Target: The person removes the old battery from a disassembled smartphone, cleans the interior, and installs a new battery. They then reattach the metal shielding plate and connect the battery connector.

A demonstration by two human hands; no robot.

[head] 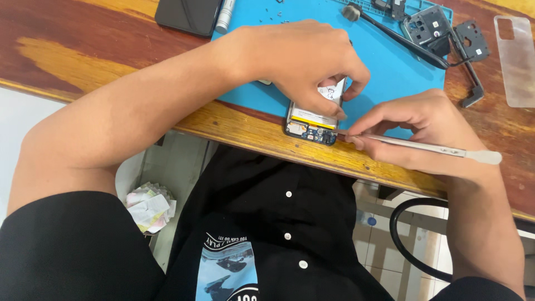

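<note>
**Opened phone held at desk edge, metal tool at its lower board**

At the near edge of the wooden desk [67, 50], on the lower border of the blue work mat [384, 67], lies an opened phone [313, 120] with its back cover off. Battery and small lower circuit board are exposed; the bottom end of the phone sits just past the mat, on the wood.

Left hand [301, 58]: comes in from the left, lies over the upper part of the phone, fingers curled down and gripping its sides and top. Most of the phone is hidden under it.

Right hand [415, 131]: pinched shut around a thin metal pry tool [423, 146], held like a pen. Tool tip meets the lower board of the phone; its flat pale end sticks out to the right past the hand.

Surroundings: dark tweezers [401, 39] and black phone frame parts [446, 28] on the far right of the mat; clear phone case [515, 61] on the wood beyond; a dark phone [186, 14] and silver cylinder [224, 17] at the far left corner of the mat. Tiny screws near the top edge, too small to count.
</note>
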